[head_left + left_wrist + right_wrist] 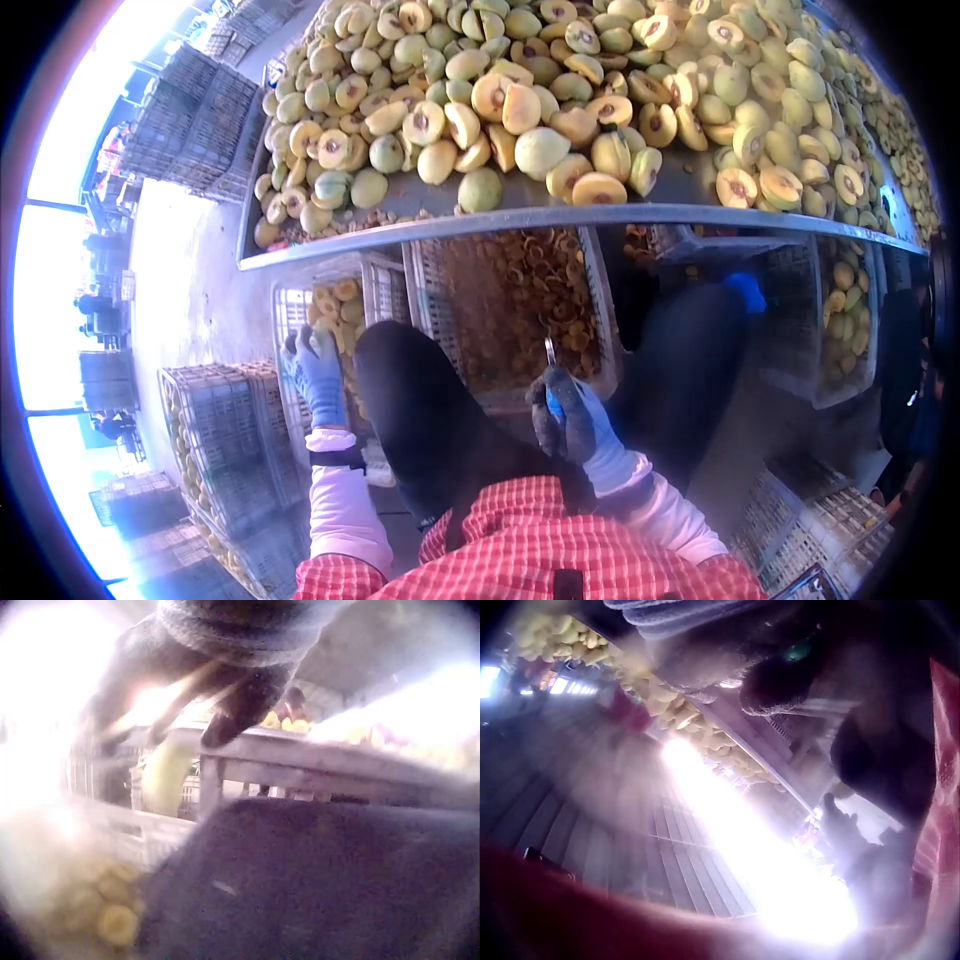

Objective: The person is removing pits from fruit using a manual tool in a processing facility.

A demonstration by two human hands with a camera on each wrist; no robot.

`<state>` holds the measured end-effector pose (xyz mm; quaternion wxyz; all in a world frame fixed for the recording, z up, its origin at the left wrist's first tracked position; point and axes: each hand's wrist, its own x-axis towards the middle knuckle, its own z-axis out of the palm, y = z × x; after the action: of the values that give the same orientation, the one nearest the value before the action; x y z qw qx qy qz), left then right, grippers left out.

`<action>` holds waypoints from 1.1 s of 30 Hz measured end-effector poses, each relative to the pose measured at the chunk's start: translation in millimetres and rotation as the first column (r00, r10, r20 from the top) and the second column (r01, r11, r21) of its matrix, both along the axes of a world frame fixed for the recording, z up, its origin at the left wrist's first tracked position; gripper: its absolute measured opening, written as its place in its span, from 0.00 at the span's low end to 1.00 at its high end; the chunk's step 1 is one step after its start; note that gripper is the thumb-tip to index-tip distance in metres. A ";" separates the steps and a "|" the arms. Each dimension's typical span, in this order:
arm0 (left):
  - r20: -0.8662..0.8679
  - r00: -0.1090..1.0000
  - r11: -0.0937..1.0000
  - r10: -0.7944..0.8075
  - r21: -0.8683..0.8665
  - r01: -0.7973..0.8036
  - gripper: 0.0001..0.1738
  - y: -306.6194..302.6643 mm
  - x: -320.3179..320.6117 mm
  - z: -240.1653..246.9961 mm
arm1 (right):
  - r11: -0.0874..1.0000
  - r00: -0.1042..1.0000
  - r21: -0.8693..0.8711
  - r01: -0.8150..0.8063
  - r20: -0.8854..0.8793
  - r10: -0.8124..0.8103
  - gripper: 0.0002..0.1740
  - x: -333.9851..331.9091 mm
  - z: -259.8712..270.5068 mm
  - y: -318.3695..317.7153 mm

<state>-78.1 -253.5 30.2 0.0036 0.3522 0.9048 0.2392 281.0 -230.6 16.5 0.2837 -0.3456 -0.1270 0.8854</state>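
Hands in gloves, one with a metal tool, below a tray of cut fruit

Nearest is a red checked shirt (530, 520), then dark-clad knees (415, 385). The right hand (575, 415) is clamped on a small metal tool (549, 352), its tip pointing away from the body. The left hand (316, 372), fingers apart, is at a pale slatted crate (291, 312) holding fruit pieces; in the left wrist view a blurred yellow-green piece (166, 780) shows just below the fingertips. Between and beyond the knees, a larger crate (430, 290) holds brown scraps. Past it, a metal-rimmed tray (580, 215) bears heaped yellow-green fruit (540, 150), many halved with brown centers. Farther left, stacked crates (185, 115) stand on a gray floor (195, 290) beside glaring daylight.
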 end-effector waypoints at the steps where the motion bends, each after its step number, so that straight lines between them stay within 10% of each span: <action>1: -0.217 0.972 0.955 0.086 -0.260 -0.143 0.26 12.7 -2.9 8.1 | 0.999 1.000 -0.035 0.006 0.007 -0.005 0.21 -3.0 -2.8 2.2; 6: 0.128 0.881 0.862 -0.456 0.309 0.401 0.24 144.4 55.4 19.0 | 0.998 0.975 0.033 -0.056 0.216 0.048 0.16 -18.4 6.9 12.9; 8: -0.231 0.807 0.834 -0.544 -0.047 0.549 0.32 204.6 76.2 32.4 | 1.000 0.992 -0.012 -0.008 0.125 0.009 0.14 -18.4 1.3 15.6; 11: -0.125 0.818 0.772 -0.561 -0.435 0.463 0.42 265.8 82.3 9.3 | 0.998 0.994 -0.005 0.057 0.096 -0.057 0.17 -17.4 0.4 19.5; 13: -0.099 0.791 0.748 -0.604 -0.413 0.519 0.39 269.9 82.6 17.7 | 0.995 0.990 0.023 0.093 0.106 -0.095 0.19 -19.2 0.4 23.5; 15: -0.091 0.713 0.718 -0.695 -0.031 0.695 0.37 258.1 60.1 -4.3 | 0.992 0.985 0.041 0.120 0.119 -0.124 0.19 -20.1 -2.4 23.5; 18: 0.628 0.434 0.761 -0.646 0.488 0.427 0.29 195.5 109.2 29.7 | 0.992 0.977 0.054 0.115 0.176 -0.123 0.16 -13.2 0.4 27.6; 19: 0.801 0.229 0.821 -0.554 0.477 0.314 0.29 168.0 123.4 47.1 | 0.989 0.975 0.130 0.069 0.199 -0.094 0.15 -12.2 7.3 29.5; 23: 0.825 0.091 0.758 -0.558 0.463 0.459 0.26 97.7 170.1 46.2 | 0.844 0.928 0.531 -0.075 0.346 -0.135 0.12 -20.4 17.6 34.0; 26: 0.861 0.120 0.852 -0.493 0.450 0.268 0.27 69.2 189.5 18.7 | 0.790 0.901 0.603 -0.112 0.396 -0.174 0.12 -21.2 15.1 32.3; 33: 0.710 0.339 0.783 -0.617 0.508 0.360 0.27 51.2 202.2 23.2 | 0.748 0.858 0.642 -0.168 0.469 -0.210 0.14 -16.7 11.2 16.9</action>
<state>124.0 -202.2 53.4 0.4714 0.4415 0.5912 0.4831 264.3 -213.7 27.7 0.3533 -0.4463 -0.4997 0.6529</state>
